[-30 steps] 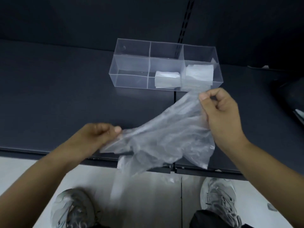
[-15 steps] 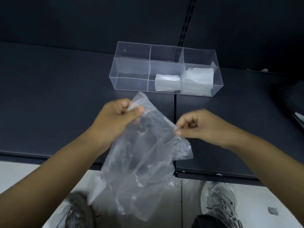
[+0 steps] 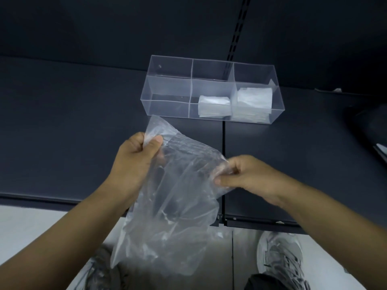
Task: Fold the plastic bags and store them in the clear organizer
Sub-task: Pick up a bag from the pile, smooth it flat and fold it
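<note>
- Bag (image 3: 178, 206), clear and crumpled, hangs nearest, over the dark shelf's (image 3: 62, 126) front edge.
- Left hand (image 3: 136, 160) pinches its top left corner; right hand (image 3: 247, 176) pinches its right edge, fingers clamped on plastic.
- Organizer (image 3: 167, 88) stands farther back on the shelf, with folded bags in its middle (image 3: 214, 106) and right (image 3: 254, 101) compartments.

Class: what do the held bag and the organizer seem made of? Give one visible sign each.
Bag: thin glossy plastic film; it wrinkles, sags and is see-through. Organizer: rigid clear plastic, perhaps acrylic; flat transparent walls, straight edges.
</note>
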